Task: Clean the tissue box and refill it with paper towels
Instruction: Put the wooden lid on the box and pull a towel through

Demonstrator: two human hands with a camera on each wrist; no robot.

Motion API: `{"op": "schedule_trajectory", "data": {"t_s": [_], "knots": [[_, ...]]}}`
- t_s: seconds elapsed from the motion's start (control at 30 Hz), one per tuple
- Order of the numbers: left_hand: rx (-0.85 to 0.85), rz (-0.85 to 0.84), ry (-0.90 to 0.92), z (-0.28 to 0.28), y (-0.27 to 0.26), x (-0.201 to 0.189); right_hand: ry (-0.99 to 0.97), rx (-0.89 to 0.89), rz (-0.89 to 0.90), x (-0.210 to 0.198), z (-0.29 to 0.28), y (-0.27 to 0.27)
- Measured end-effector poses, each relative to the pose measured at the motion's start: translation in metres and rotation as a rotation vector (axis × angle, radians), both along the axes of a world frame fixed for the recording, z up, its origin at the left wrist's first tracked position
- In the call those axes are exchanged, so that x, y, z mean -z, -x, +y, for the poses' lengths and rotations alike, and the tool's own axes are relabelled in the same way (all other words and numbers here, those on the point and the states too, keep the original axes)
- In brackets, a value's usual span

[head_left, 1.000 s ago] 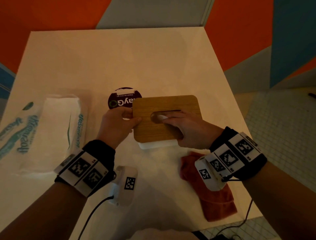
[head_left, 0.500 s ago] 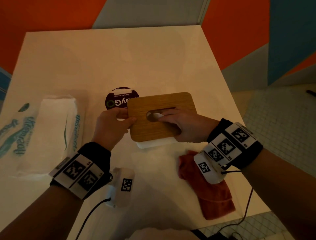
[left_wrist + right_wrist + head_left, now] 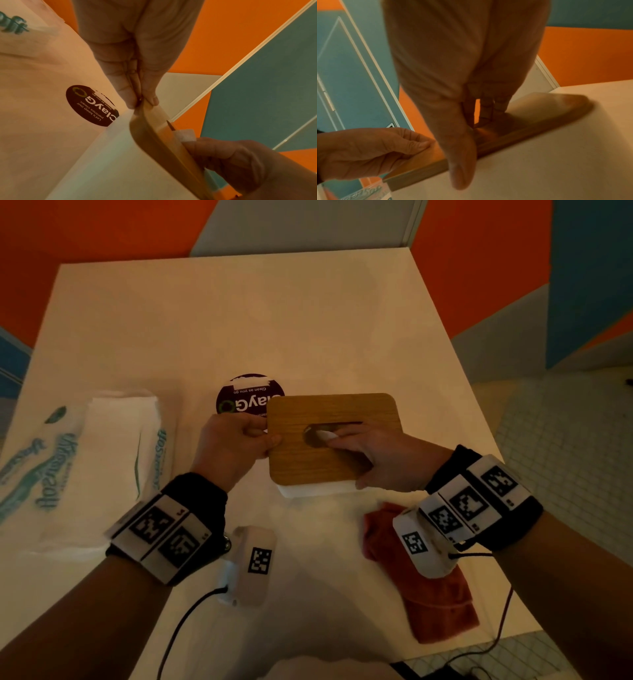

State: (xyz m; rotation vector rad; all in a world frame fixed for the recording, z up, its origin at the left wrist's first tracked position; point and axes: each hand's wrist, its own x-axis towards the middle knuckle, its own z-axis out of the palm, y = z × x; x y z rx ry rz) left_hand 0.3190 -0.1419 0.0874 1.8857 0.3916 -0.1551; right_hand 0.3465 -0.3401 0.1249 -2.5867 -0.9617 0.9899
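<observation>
The tissue box stands mid-table, a white body (image 3: 308, 489) under a wooden lid (image 3: 329, 409) with an oval slot. My left hand (image 3: 267, 436) pinches the lid's left edge between thumb and fingers, seen close in the left wrist view (image 3: 144, 102). My right hand (image 3: 342, 436) has its fingers hooked into the slot and its thumb down over the near edge (image 3: 464, 169). A white tissue tip (image 3: 322, 434) shows in the slot between those fingers. The pack of paper towels (image 3: 113, 453) lies at the left.
A red cloth (image 3: 435, 601) lies near the front right edge, under my right wrist. A round dark sticker (image 3: 243, 398) sits behind the box. A white tagged device (image 3: 253, 563) with a cable lies in front. The far table (image 3: 239, 320) is bare.
Both hands keep the same hold on the lid. The box has barely shifted; only my view has moved slightly.
</observation>
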Motion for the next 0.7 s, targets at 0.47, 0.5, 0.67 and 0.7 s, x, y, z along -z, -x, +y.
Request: {"op": "schedule_trajectory", "data": {"t_s": [0.47,0.5,0.67,0.7], "knots": [[-0.035,0.036,0.073,-0.0008,-0.0001,0.0006,-0.008,-0.013,-0.032,-0.0020,0.0005,-0.0038],[-0.042,0.044,0.091,-0.0003,0.0006,0.0004,-0.022,-0.006,-0.027,-0.0022,0.0004,-0.0037],[-0.031,0.112,0.124,0.0003,-0.0014,-0.0054,-0.012,-0.009,-0.029,-0.0023,0.0013,-0.0036],[-0.022,0.116,0.114,0.0003,-0.0020,-0.0069,-0.010,-0.010,-0.033,-0.0028,0.0013,-0.0033]]}}
